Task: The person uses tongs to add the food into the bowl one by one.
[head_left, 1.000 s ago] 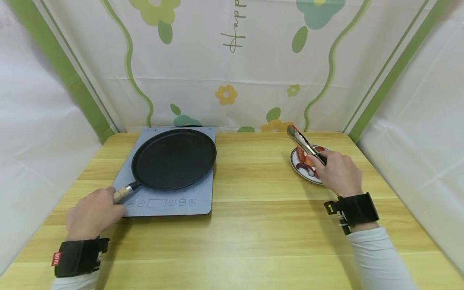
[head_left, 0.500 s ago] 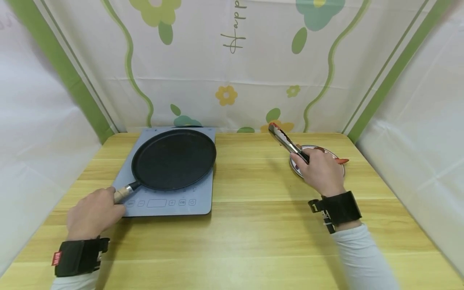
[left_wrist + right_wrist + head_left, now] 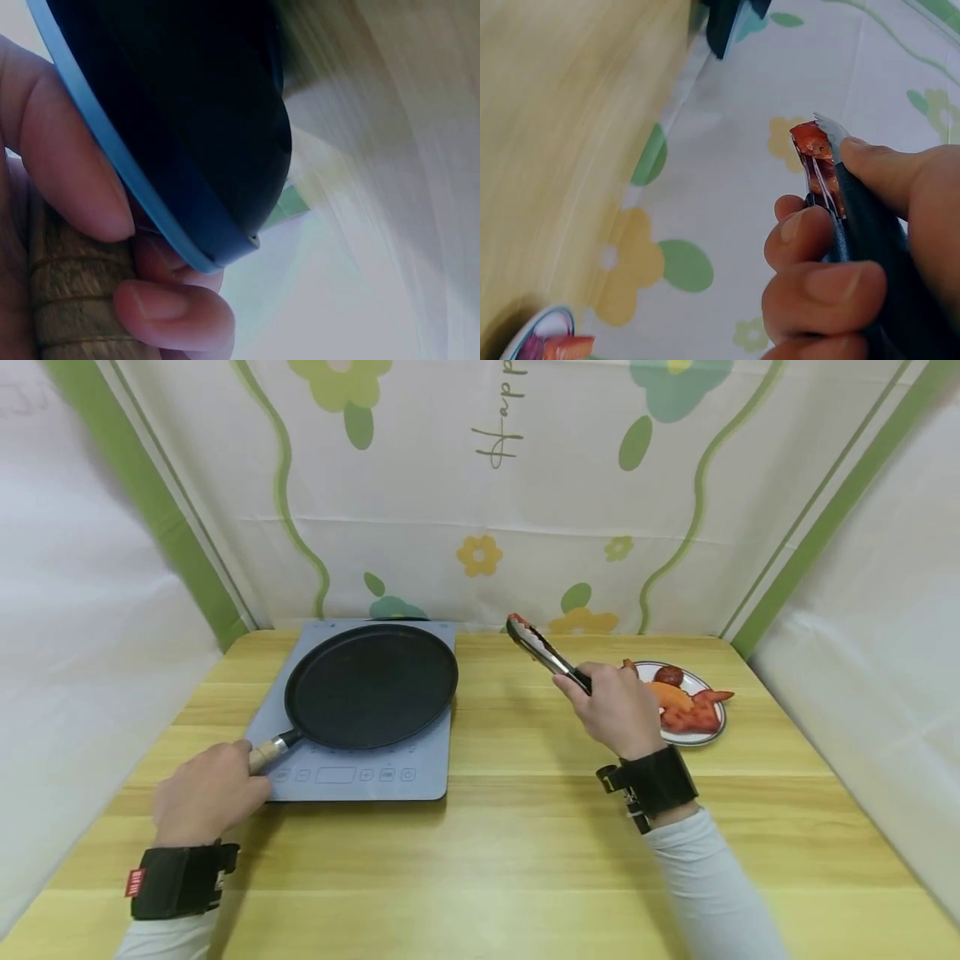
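Observation:
My left hand [image 3: 212, 793] grips the wooden handle [image 3: 268, 753] of a flat black frying pan [image 3: 372, 685]. The pan rests on a grey induction cooktop [image 3: 420, 783]; the left wrist view shows fingers and thumb round the ridged wood [image 3: 82, 300]. My right hand [image 3: 617, 710] holds metal tongs [image 3: 553, 658] with black handles, raised between cooktop and plate and pointing toward the back left. A reddish-orange piece of food [image 3: 811, 141] is squeezed between the tongs' tips, partly hidden; its kind is unclear. To the right of that hand sits a white plate [image 3: 701, 741] with a dark rim.
On the plate lie a red chicken wing [image 3: 690, 716], an orange curved piece [image 3: 669, 696] and a round brown piece [image 3: 669, 675], among others partly hidden by the right hand. Behind the wooden table [image 3: 517, 827] hangs a flowered white cloth [image 3: 420, 485].
My right hand has carried the tongs and the food piece leftward from above the plate, uncovering more of the plate. The left hand stays on the pan handle; the head view shifts slightly.

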`<state>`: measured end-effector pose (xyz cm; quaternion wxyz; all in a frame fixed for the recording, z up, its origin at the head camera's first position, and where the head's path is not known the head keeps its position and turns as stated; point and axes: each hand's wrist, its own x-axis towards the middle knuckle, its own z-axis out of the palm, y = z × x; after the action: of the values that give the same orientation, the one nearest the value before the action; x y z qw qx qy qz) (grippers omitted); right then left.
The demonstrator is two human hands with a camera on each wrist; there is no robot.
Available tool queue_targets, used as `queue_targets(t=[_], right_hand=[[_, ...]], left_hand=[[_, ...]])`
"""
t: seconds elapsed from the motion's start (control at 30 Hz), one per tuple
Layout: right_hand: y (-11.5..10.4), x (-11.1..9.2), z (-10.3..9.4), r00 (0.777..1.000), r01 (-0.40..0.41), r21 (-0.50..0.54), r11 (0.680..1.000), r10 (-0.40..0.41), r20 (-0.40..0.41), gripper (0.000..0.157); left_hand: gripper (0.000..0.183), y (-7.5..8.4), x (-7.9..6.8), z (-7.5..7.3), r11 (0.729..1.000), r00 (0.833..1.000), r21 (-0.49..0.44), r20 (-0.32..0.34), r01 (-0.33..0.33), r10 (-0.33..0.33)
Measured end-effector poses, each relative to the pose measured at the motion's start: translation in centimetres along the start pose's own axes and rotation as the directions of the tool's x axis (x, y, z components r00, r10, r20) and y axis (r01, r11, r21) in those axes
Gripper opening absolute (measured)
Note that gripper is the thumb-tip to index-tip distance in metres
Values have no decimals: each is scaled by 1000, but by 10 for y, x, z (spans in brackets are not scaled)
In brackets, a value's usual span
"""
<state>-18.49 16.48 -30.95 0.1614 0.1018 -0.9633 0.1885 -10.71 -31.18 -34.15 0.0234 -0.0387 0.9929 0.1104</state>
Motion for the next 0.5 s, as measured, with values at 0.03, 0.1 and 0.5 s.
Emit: queue_targets(t=[0.03,0.1,0.5], right_hand=[[-3,1,2,1000,8,1,1000,-8,-2,40],[-10,4,5,1000,19,2,1000,-19,-7,38],[-50,18,29,997,77,22,997,-77,20,34]], left_hand=[[15,0,0,0,1000,1000,0,-2,1,-1],[15,0,0,0,1000,1000,0,-8,2,-2],[13,3,-1,0,1000,999,3,-28,17,-17]])
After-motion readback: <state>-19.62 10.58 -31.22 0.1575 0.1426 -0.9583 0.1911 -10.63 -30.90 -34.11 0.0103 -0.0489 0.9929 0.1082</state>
